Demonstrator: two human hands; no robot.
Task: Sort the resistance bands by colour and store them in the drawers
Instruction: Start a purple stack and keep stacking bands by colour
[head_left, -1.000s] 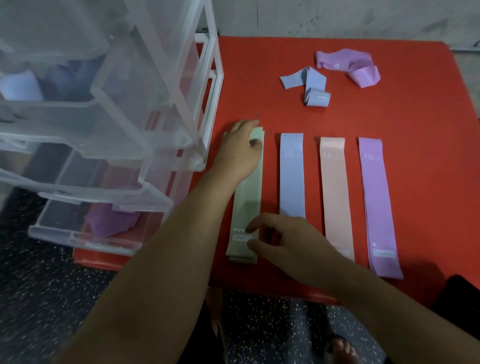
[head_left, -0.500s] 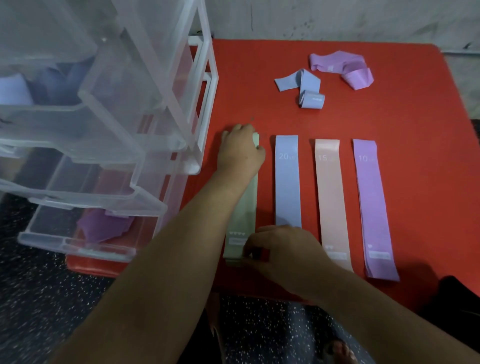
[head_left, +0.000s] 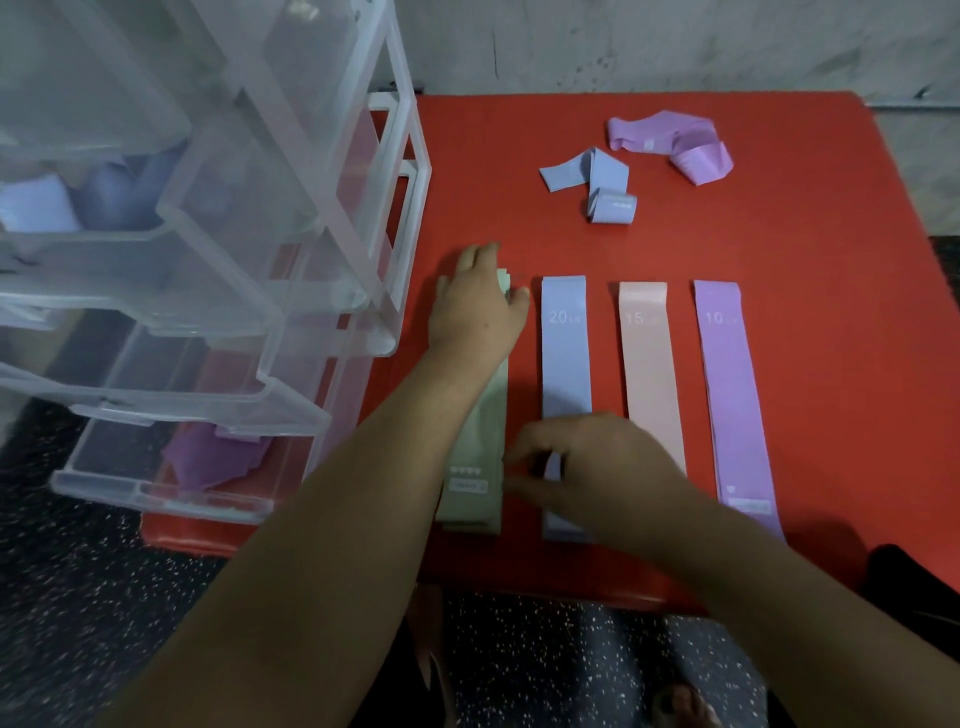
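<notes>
Left hand: fingers now curled over the far end of the green band, gripping it. A second ago that hand lay flat there with straight fingers, so it has gone from smoothing to taking hold. Right hand: it has slid from the green band's near end to just beside its right edge, and now hovers over the near part of the blue band. Its fingers are curled, but I cannot tell whether they pinch the green edge or hold nothing.

My read is that green is the next colour to be lifted and stowed. It lies flat on the red table, leftmost in the row and nearest the drawer unit.

Counts:
- Flat row: four strips, green, blue marked 20, pink band marked 15, purple band marked 10.
- Green shows layered edges at the far end. I cannot tell whether it is one loop or a stack.
- Loose at the far side: two, one crumpled blue band and one crumpled purple band, near each other but apart.
- Drawers: three visible, all pulled out. The top drawer holds bluish bands, number unclear. The bottom drawer holds purple, number unclear.
- I cannot read what is in the middle drawer.

Six bands at least are not yet stored, so the sorting looks partway done.
</notes>
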